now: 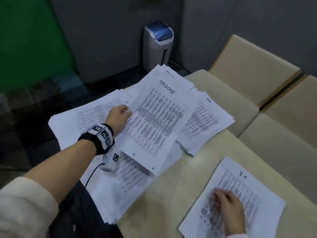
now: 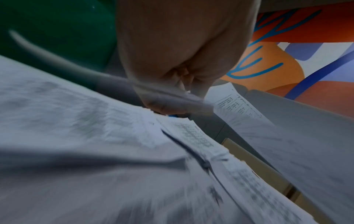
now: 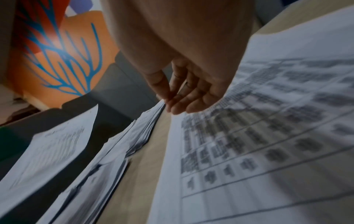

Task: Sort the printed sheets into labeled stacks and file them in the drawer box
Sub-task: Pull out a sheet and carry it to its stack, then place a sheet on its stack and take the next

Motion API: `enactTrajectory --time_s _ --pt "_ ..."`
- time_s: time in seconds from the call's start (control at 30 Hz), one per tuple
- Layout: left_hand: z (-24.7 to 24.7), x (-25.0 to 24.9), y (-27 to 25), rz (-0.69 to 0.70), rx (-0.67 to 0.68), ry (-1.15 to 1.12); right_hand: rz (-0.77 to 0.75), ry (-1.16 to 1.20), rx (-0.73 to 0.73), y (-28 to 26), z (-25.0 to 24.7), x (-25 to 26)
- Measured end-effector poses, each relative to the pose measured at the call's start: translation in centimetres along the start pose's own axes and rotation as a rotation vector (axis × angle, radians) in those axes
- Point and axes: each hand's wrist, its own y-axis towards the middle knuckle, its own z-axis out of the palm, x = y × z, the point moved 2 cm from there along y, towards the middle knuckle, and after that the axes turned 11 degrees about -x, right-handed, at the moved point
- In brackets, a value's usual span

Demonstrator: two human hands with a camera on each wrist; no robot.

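Observation:
My left hand (image 1: 126, 112) pinches the left edge of a printed sheet headed "TASK LIST" (image 1: 154, 126) and holds it lifted above the paper piles. In the left wrist view the fingers (image 2: 168, 104) curl round that sheet's blurred edge. Behind it lies a stack with the same heading (image 1: 169, 76). A stack headed "Admin" (image 1: 205, 121) lies to its right. My right hand (image 1: 217, 194) rests with relaxed fingers on a sheet headed "I.T" (image 1: 248, 191) at the near right. In the right wrist view the fingertips (image 3: 178, 109) touch that sheet (image 3: 268, 136).
A loose pile of printed sheets (image 1: 123, 189) hangs over the beige table's (image 1: 171, 194) near-left edge, and another pile (image 1: 89, 115) lies at the left. A pen (image 1: 184, 149) lies beside the Admin stack. A grey bin (image 1: 157, 43) stands by the wall. More beige tables (image 1: 257, 69) stand at the right.

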Motion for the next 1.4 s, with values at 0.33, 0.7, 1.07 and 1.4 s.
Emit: enactTrajectory --time_s 0.33,0.7,1.07,1.4 --pt "8.5 -3.9 22.5 0.166 0.045 0.286 0.175 -0.190 0.110 -0.3 11.2 -2.2" --pt "13.6 -4.7 24.0 0.459 -0.129 0.831 0.225 -0.221 0.032 0.0 11.6 -0.5" --pt "19.8 -7.2 2.0 0.607 0.322 0.432 -0.044 -0.035 -0.277 0.5 4.9 1.0" --pt "23.3 1.0 -18.4 0.312 0.585 0.556 -0.133 -0.356 -0.648 5.3 -10.5 -4.3"
